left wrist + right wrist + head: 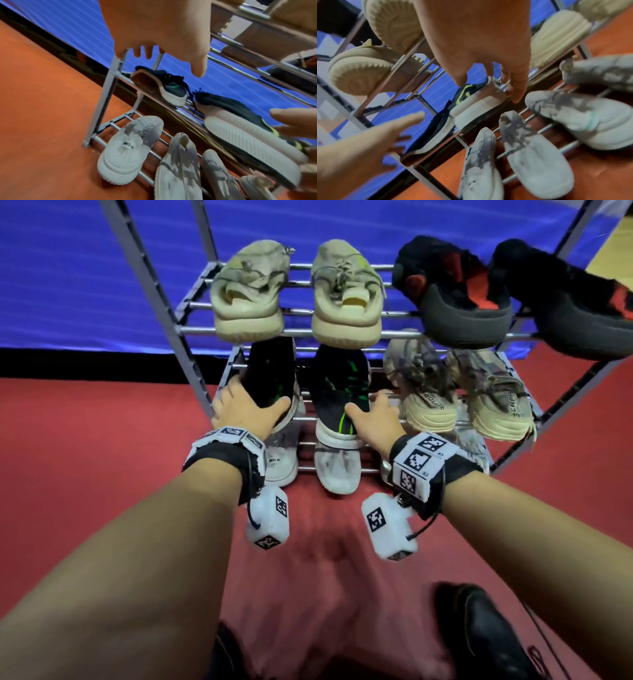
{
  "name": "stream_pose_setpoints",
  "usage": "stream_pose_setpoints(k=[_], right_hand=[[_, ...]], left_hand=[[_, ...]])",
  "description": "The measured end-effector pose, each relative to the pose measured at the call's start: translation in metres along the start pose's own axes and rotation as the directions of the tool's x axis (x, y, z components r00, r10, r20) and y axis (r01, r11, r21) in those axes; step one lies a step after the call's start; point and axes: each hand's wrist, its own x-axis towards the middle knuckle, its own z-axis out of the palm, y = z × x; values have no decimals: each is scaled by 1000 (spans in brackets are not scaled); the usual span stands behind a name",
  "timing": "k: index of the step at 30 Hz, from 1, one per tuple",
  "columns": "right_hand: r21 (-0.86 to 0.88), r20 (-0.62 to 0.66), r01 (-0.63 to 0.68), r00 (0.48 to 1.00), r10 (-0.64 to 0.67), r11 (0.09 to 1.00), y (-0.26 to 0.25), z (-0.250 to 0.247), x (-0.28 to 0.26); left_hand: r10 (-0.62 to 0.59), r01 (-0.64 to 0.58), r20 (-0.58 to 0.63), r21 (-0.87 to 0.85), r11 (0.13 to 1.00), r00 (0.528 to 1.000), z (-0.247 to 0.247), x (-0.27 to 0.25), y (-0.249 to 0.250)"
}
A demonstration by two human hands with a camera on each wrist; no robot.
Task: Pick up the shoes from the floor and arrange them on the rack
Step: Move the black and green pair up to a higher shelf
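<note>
Now the left hand (241,409) has its fingers spread wide, loose, at the heel of a black shoe (274,374) on the middle shelf. The right hand (371,419) is loose too, its thumb touching the heel of the other black shoe (342,385). Both shoes sit side by side on the rack (161,289). Tan shoes (246,292) sit above, white shoes (126,147) below, over red floor (102,433).

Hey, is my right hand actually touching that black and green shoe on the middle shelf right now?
Cannot tell. In the head view the right hand overlaps the black and green shoe; the blurred right wrist view shows neither contact nor gap.
</note>
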Motion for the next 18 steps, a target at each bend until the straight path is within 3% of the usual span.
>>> stream_pose_setpoints(k=[5,12,16,18], right_hand=[[125,-40,-94,994,100,988,-2,18,9],[81,-32,-74,997,77,994,7,21,7],[62,-23,-45,999,46,997,9,19,5],[53,-18,-37,999,38,998,9,19,5]], left_hand=[[-70,109,171,-226,968,983,2,3,-26],[-124,219,246,-414,883,961,5,4,-31],[-149,268,257,-528,806,955,6,3,-27],[-172,311,272,-635,707,947,5,3,-24]])
